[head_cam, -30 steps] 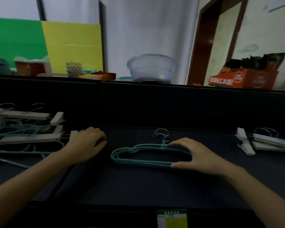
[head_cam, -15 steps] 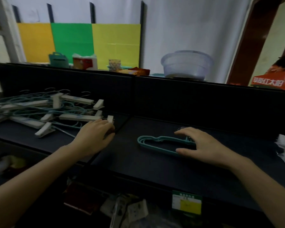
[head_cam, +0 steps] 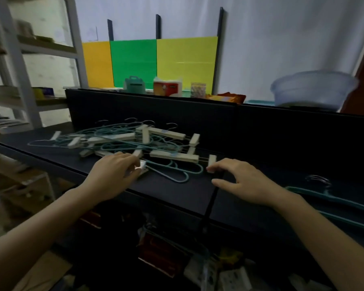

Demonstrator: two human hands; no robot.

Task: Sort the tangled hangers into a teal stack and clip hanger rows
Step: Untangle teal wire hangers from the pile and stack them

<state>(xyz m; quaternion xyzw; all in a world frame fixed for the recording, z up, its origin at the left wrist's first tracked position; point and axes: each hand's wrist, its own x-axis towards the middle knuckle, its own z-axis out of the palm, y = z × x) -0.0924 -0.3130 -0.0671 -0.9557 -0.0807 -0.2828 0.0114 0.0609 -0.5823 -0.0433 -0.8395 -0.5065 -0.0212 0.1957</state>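
Note:
A tangled pile of teal wire hangers and white clip hangers (head_cam: pixel 135 139) lies on the black tabletop (head_cam: pixel 177 192), left of centre. My left hand (head_cam: pixel 114 173) is at the pile's near edge, its fingers curled over a white clip (head_cam: pixel 143 167). A teal hanger loop (head_cam: pixel 177 175) sticks out toward me between my hands. My right hand (head_cam: pixel 246 181) hovers with fingers spread, and its fingertips are at the end clip (head_cam: pixel 211 161) of the nearest white clip hanger (head_cam: pixel 174 156). The teal hanger stack (head_cam: pixel 334 203) lies at the far right, behind my right forearm.
A black back panel (head_cam: pixel 219 122) rises behind the pile. Past it stand a clear plastic basin (head_cam: pixel 311 91), a tissue box (head_cam: pixel 167 87) and a teal container (head_cam: pixel 135 85). Grey shelving (head_cam: pixel 19 70) stands at the left. Cluttered goods (head_cam: pixel 177 259) sit below the table's front edge.
The view has swung left toward the pile. My right hand has left the teal stack and crossed to the nearest clip hanger's end clip. My left hand has closed on a white clip.

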